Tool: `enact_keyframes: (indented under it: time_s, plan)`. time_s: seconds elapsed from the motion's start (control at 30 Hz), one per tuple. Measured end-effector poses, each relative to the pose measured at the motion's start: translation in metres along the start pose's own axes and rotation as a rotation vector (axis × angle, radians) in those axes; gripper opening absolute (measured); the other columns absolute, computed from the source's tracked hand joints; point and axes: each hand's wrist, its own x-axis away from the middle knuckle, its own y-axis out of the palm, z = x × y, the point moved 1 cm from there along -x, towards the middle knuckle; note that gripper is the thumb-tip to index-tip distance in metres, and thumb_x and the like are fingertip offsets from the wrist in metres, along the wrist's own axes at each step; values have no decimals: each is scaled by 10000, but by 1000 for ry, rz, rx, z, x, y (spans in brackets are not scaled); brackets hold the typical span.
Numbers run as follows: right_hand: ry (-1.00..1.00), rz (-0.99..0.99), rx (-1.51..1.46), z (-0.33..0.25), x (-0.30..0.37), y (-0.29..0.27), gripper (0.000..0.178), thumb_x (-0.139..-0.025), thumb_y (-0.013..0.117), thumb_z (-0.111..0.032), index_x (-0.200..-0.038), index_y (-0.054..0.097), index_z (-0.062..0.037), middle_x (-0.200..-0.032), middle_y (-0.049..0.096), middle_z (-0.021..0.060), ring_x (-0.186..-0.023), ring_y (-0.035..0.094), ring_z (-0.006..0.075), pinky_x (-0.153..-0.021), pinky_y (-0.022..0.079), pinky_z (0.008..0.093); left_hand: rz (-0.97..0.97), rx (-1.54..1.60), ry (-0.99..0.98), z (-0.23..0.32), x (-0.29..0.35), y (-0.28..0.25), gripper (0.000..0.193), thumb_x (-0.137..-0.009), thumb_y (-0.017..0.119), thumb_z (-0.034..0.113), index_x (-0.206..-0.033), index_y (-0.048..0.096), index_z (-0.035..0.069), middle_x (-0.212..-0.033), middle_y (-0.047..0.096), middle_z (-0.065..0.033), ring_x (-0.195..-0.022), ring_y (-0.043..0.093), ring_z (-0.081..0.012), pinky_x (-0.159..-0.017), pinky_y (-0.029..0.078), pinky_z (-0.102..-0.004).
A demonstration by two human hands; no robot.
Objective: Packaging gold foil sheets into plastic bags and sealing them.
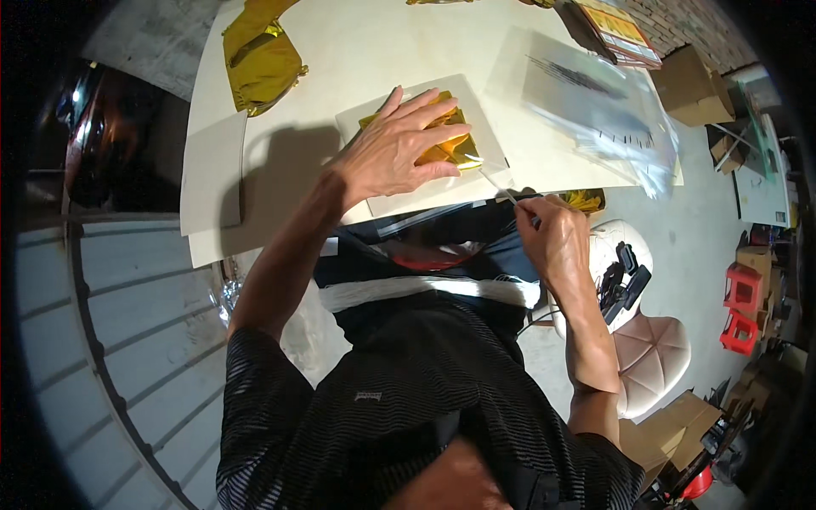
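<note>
I'm pinching a thin white strip [497,185] in my closed right hand [552,238]. My left hand [399,153], fingers spread flat, is pressing a clear bag [425,144] holding gold foil [442,144], mid-table [340,51]. It looks light, slippery and crinkly; I'd grip its near-right edge. More bags [595,102] are lying far right.

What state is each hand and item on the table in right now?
left hand: flat, pressing down the clear bag
clear bag: lying flat, gold foil piece inside
right hand: pinching a thin strip at the bag's edge
stack of clear bags: lying loose
</note>
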Motion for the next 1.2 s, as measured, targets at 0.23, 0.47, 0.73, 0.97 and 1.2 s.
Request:
enact_keyframes:
  time_s: [0.23, 0.47, 0.73, 0.97, 1.2]
  plan:
    - [73, 99, 101, -10, -13, 6, 140, -837, 688, -127, -867, 736, 1, -781, 698, 198, -704, 696, 353, -689, 542, 410, -13, 10, -20, 3, -1, 5, 721, -882, 577, 652, -1454, 488, 221, -1547, 396, -119, -1478, 280, -300, -1220, 158, -558]
    - [137, 133, 126, -18, -28, 19, 155, -858, 691, -147, -830, 715, 3, -739, 697, 184, -668, 698, 344, -653, 548, 405, 18, 2, 14, 8, -2, 5, 743, -871, 617, 617, -1454, 485, 177, -1532, 414, -126, -1468, 297, -303, -1208, 184, -557]
    - [97, 174, -41, -12, -21, 20, 154, -855, 722, -139, -908, 738, 5, -773, 716, 172, -668, 716, 283, -654, 557, 349, -40, 27, -5, 11, -5, 4, 828, -794, 691, 635, -1473, 454, 224, -1563, 366, -125, -1482, 265, -325, -1218, 139, -597]
    - [203, -59, -242, -9, 16, -16, 155, -855, 719, -102, -901, 712, 46, -722, 704, 149, -619, 664, 160, -610, 523, 296, -62, 26, 102, 34, -11, -13, 852, -773, 755, 551, -1483, 436, 204, -1570, 344, -141, -1488, 232, -346, -1216, 126, -606]
    - [227, -106, -223, -3, 15, -9, 131, -833, 711, -76, -870, 698, 49, -725, 697, 170, -596, 667, 222, -599, 520, 320, -175, 6, 84, 36, -13, -3, 688, -887, 662, 357, -1497, 411, 159, -1560, 367, -149, -1475, 287, -306, -1224, 159, -562]
